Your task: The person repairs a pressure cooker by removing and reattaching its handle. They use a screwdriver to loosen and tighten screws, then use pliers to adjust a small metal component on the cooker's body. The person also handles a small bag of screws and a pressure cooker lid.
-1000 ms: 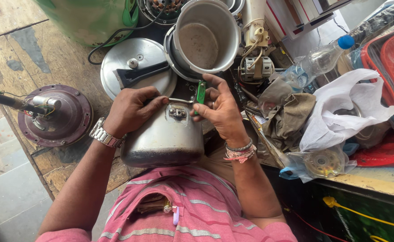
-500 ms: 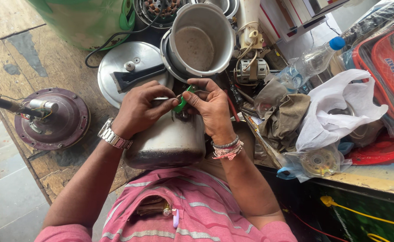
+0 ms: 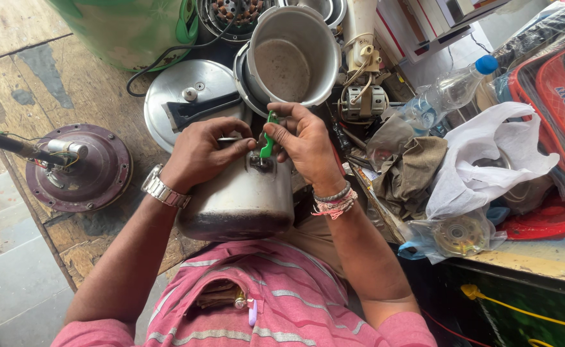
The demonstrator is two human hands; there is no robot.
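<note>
A dull metal pressure cooker body [image 3: 240,202] lies on its side against my lap. My right hand [image 3: 305,144] grips a green-handled screwdriver [image 3: 268,136], its tip set on a fitting at the pot's wall [image 3: 260,160]. My left hand [image 3: 202,151] rests on the pot beside that fitting, fingers pinching a thin metal part [image 3: 227,139]. A steel watch [image 3: 163,191] is on my left wrist, and bead bracelets [image 3: 337,202] are on the right.
Beyond my hands lie a flat cooker lid with a black handle [image 3: 189,103] and an empty open pot [image 3: 292,58]. A maroon fan motor [image 3: 80,170] sits at the left on the wooden floor. To the right are cloth, white plastic bags [image 3: 488,160], a bottle [image 3: 449,90] and a small motor [image 3: 359,99].
The screwdriver has come down from above the pot to stand upright on the fitting. Both hands have closed in together around it.
</note>
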